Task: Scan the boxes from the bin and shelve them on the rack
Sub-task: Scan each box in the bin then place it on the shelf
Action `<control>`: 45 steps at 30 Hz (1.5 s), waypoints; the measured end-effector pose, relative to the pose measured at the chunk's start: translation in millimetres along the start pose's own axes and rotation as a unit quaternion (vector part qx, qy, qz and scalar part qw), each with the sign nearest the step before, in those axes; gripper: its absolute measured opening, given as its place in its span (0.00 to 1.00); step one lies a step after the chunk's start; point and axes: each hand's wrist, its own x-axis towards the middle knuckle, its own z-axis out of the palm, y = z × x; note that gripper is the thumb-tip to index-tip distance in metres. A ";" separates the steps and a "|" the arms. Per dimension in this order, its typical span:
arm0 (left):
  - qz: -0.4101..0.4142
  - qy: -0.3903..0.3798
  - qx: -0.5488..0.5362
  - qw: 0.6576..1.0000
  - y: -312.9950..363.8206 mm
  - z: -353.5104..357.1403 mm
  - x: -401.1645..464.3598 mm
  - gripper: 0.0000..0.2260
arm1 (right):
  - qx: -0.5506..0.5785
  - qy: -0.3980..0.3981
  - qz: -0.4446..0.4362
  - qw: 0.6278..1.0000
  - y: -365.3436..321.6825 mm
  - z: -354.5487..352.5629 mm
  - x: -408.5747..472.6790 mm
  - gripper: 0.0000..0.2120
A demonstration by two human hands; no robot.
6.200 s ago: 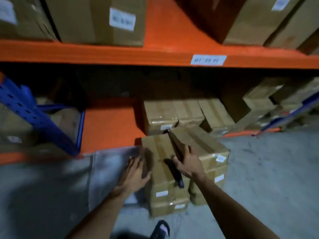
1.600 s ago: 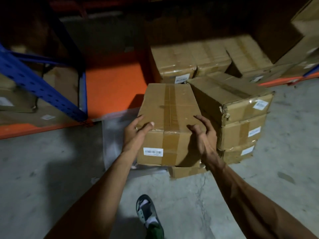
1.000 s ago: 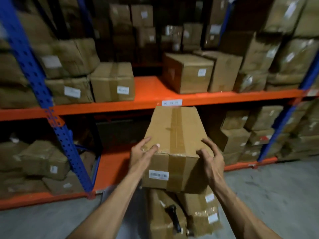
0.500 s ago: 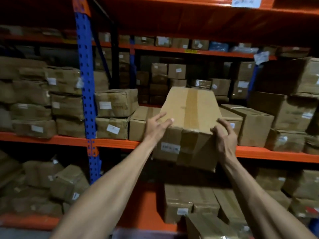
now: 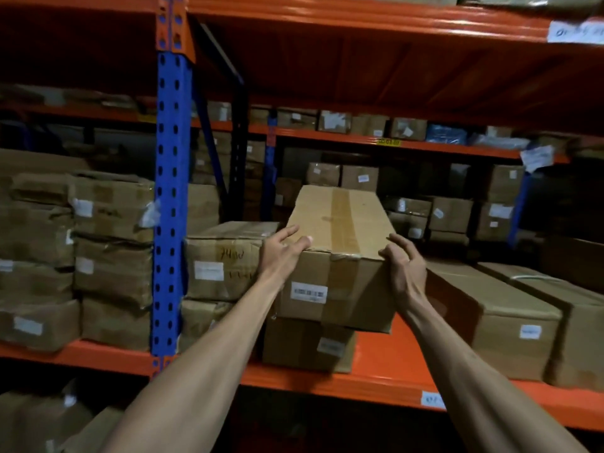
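A long taped cardboard box point(image 5: 340, 250) with a barcode label on its near end sits on top of another box point(image 5: 304, 346) on the orange rack shelf point(image 5: 382, 374). My left hand point(image 5: 282, 248) holds its near left top corner, fingers lying over the top edge. My right hand point(image 5: 403, 264) grips the near right corner, fingers curled against the side. Both arms are stretched forward.
A blue upright post point(image 5: 170, 204) stands left of the box. Stacked cartons point(image 5: 222, 259) fill the shelf to the left, and two long cartons point(image 5: 496, 308) lie to the right. An orange shelf point(image 5: 359, 18) hangs overhead. More boxes fill the racks behind.
I lifted the box from the floor stack up to the middle shelf. In the last half second it moved forward and came down onto the lower box.
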 end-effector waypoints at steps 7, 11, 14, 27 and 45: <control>-0.026 0.009 0.016 0.999 -39.7 4.1 88.1 0.21 | -0.021 0.013 0.026 0.999 37.9 62.3 61.4 0.22; -0.035 0.013 0.058 0.998 -77.2 4.7 118.8 0.19 | -0.046 0.006 0.027 0.999 63.4 86.2 84.7 0.24; 0.008 -0.005 0.103 0.995 -106.5 13.3 129.9 0.09 | -0.072 -0.014 0.055 0.996 86.0 92.9 92.6 0.24; 0.060 -0.001 0.240 0.969 -104.0 26.0 118.9 0.14 | -0.145 -0.061 0.084 0.984 101.6 78.1 100.2 0.31; -0.110 -0.153 0.376 0.907 -283.9 80.4 -227.9 0.30 | -0.401 -0.241 0.199 0.861 250.6 -144.5 -127.3 0.41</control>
